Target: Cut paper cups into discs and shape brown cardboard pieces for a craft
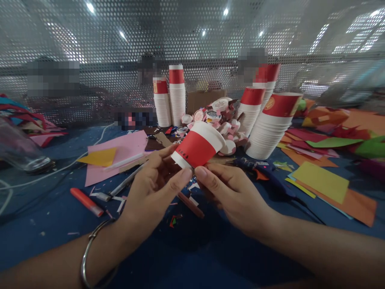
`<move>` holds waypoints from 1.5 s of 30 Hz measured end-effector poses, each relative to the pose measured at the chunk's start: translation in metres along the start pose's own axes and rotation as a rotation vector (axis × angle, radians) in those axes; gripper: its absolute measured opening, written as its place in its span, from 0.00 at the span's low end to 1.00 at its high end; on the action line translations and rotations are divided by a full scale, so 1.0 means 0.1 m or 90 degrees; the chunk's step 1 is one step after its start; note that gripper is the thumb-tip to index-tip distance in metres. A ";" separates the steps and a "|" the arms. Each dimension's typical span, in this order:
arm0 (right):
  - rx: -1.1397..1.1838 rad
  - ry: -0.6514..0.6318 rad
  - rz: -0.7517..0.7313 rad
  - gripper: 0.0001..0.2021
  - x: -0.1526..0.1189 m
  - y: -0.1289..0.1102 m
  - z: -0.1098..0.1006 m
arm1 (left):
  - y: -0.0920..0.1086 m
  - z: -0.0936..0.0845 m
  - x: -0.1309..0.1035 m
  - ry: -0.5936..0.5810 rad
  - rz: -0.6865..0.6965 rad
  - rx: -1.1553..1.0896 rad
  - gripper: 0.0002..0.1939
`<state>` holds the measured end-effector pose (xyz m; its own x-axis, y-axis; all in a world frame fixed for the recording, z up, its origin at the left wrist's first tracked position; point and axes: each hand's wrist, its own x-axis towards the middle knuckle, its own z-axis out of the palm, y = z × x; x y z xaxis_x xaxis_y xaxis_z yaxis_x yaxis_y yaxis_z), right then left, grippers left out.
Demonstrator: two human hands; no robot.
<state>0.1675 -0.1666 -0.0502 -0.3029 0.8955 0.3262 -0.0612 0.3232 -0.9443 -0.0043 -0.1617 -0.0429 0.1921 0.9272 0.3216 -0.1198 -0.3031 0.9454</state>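
A red and white paper cup [197, 145] is held tilted above the blue tabletop, its wide rim turned up to the right. My left hand [153, 180] is closed on its lower left end, thumb in front and fingers behind. From the right, my right hand [228, 188] pinches the cup's lower side, its thumb tip close to the left one. The fingertips behind the cup are partly hidden. Under the hands lie a brown stick [191, 204] and small paper scraps [175, 220].
Stacked paper cups [269, 132] stand at the back right, more [177, 98] at the back. Between them is a heap of round paper pieces [221, 116]. A blue corded tool [273, 182], coloured paper [321, 180], a pink sheet [99, 168] and an orange-red marker [86, 202] lie around.
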 end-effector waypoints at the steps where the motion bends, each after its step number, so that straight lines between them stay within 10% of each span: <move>1: 0.011 -0.003 0.004 0.22 0.01 0.00 0.00 | -0.01 0.00 0.01 -0.005 -0.031 -0.026 0.20; 25: 0.026 -0.015 0.052 0.22 -0.07 0.03 0.01 | 0.01 -0.05 -0.09 0.017 0.078 0.271 0.26; 36: 0.042 -0.003 0.051 0.21 -0.01 0.02 0.00 | 0.01 0.02 0.03 0.013 -0.096 -0.065 0.19; 45: 0.016 -0.004 0.037 0.22 -0.06 0.02 0.01 | 0.04 0.01 -0.01 0.005 0.010 0.034 0.17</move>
<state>0.1684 -0.1713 -0.0537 -0.3131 0.9103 0.2706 -0.0665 0.2632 -0.9624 -0.0042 -0.1641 -0.0399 0.1832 0.9237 0.3364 -0.0700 -0.3291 0.9417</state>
